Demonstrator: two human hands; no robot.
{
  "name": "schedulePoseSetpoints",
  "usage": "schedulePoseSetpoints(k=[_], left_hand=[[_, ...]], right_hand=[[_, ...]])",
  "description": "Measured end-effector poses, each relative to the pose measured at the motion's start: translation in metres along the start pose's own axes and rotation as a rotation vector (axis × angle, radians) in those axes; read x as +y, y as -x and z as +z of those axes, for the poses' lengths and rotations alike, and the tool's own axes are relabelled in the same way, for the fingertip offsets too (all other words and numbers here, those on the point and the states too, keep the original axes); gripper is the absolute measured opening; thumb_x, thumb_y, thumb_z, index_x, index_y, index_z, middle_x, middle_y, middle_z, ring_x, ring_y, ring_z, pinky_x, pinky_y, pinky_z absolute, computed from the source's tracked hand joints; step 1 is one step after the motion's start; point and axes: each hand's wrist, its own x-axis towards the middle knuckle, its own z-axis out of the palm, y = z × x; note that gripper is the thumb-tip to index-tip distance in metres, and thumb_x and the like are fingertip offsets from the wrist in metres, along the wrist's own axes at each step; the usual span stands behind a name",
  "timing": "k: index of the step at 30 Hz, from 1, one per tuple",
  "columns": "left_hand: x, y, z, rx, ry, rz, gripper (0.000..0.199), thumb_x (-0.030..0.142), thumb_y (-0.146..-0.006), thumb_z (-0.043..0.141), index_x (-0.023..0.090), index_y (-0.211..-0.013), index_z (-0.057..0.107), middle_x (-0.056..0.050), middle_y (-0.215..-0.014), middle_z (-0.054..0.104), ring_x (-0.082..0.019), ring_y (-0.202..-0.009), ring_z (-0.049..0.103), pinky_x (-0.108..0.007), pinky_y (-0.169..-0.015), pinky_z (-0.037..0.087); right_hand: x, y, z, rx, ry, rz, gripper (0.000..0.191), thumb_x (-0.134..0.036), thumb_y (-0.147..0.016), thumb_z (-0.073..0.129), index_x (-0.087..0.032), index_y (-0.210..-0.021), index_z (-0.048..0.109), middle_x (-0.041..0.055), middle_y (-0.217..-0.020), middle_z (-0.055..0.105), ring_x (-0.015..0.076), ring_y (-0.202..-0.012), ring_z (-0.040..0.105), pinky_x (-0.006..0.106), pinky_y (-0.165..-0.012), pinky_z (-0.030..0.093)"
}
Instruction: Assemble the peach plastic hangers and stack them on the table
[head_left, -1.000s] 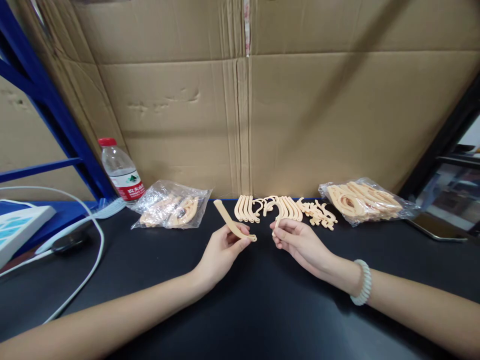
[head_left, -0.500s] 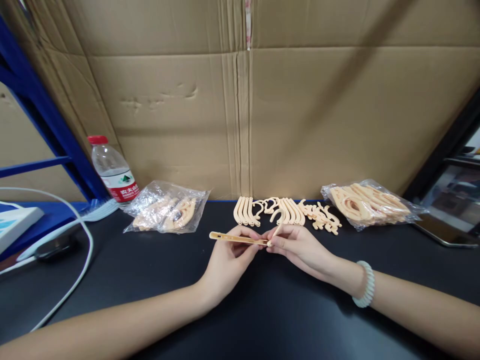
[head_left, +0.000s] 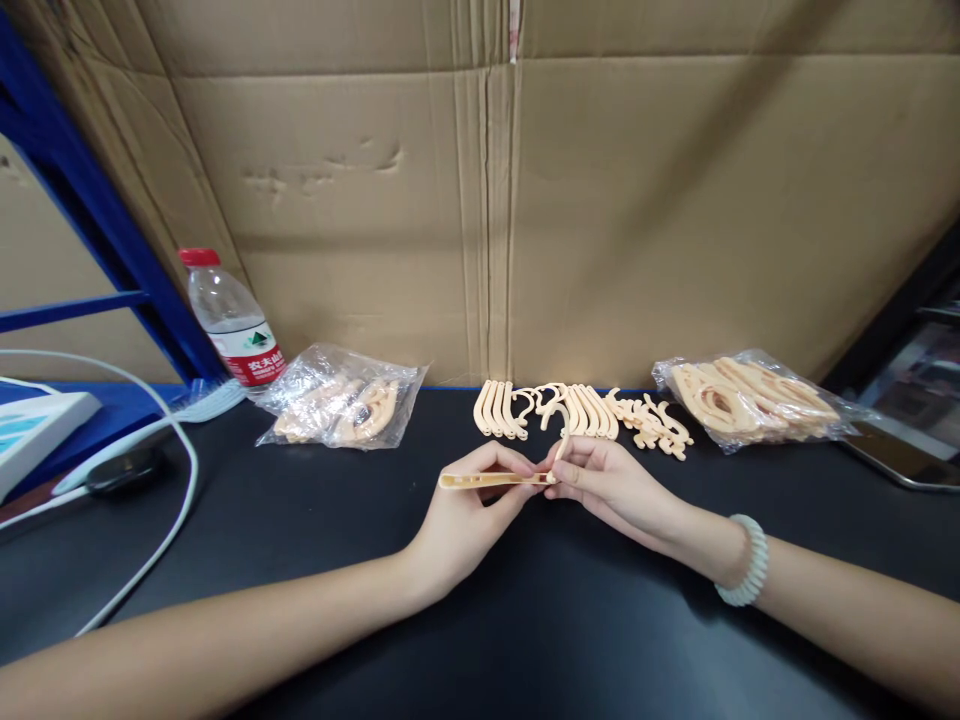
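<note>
Cream-coloured pieces met between our two hands, in the middle of the scene over the black tabletop (head_left: 585, 625). Our left hand (head_left: 459, 515) had its thumb and fingers closed on a long, slim bar (head_left: 469, 481), which ran nearly level, its rounded end to the left. Our right hand (head_left: 626, 492) pinched a curved hook (head_left: 565, 436) between thumb and fingers, the bend rising above the grip. The hook's lower end met the bar's right end, but whether the two were joined we could not tell. Our fingertips were close together there, with no wide gap in either grip. On our right wrist we wore a pale coiled band (head_left: 748, 562).

Beyond our hands, on the far side, we had a left row of curved bars (head_left: 498, 409), some loose hooks (head_left: 528, 401), a right row of bars (head_left: 598, 411) and a jumbled pile of small pieces (head_left: 660, 425). Far left we saw a clear bag of pieces (head_left: 341, 400) beside a red-capped bottle (head_left: 234, 322); far right, a fuller bag (head_left: 754, 400) near a flat dark device (head_left: 892, 462). Brown cardboard (head_left: 360, 210) stood behind everything.
</note>
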Motion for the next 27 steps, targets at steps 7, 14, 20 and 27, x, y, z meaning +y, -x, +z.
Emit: schedulePoseSetpoints(k=[7, 14, 20, 27], left_hand=[[-0.001, 0.000, 0.000, -0.023, 0.022, -0.019, 0.012, 0.023, -0.078, 0.071, 0.015, -0.077, 0.062, -0.005, -0.082, 0.069, -0.020, -0.081, 0.069, -0.031, -0.075, 0.054], [0.000, 0.000, 0.002, -0.055, 0.121, -0.103, 0.017, 0.026, -0.076, 0.073, 0.016, -0.076, 0.059, -0.004, -0.080, 0.071, -0.021, -0.081, 0.070, -0.036, -0.080, 0.055], [0.001, -0.001, 0.002, -0.091, 0.175, -0.126, 0.019, 0.028, -0.077, 0.072, 0.018, -0.078, 0.057, -0.004, -0.081, 0.072, -0.022, -0.083, 0.071, -0.039, -0.082, 0.055], [0.001, -0.004, -0.001, 0.063, 0.097, -0.133, 0.028, 0.026, -0.073, 0.073, 0.018, -0.086, 0.050, 0.001, -0.073, 0.065, -0.017, -0.076, 0.067, -0.031, -0.073, 0.053]], right_hand=[[0.000, 0.001, 0.001, 0.009, 0.040, -0.022, 0.017, -0.027, -0.075, 0.077, -0.014, -0.079, 0.066, 0.0016, -0.073, 0.066, 0.0110, -0.070, 0.062, 0.026, -0.072, 0.050], [0.003, 0.000, 0.008, 0.097, 0.132, -0.059, 0.026, -0.034, -0.069, 0.080, -0.016, -0.072, 0.062, 0.0001, -0.067, 0.065, 0.0124, -0.064, 0.060, 0.029, -0.066, 0.049], [0.005, 0.002, 0.010, 0.143, 0.150, -0.075, 0.024, -0.034, -0.069, 0.080, -0.017, -0.073, 0.063, 0.0009, -0.067, 0.066, 0.0142, -0.065, 0.061, 0.031, -0.067, 0.049], [0.003, 0.004, 0.013, 0.149, 0.150, -0.102, 0.022, -0.038, -0.075, 0.075, -0.017, -0.077, 0.071, 0.0020, -0.076, 0.064, 0.0114, -0.068, 0.055, 0.027, -0.066, 0.046]])
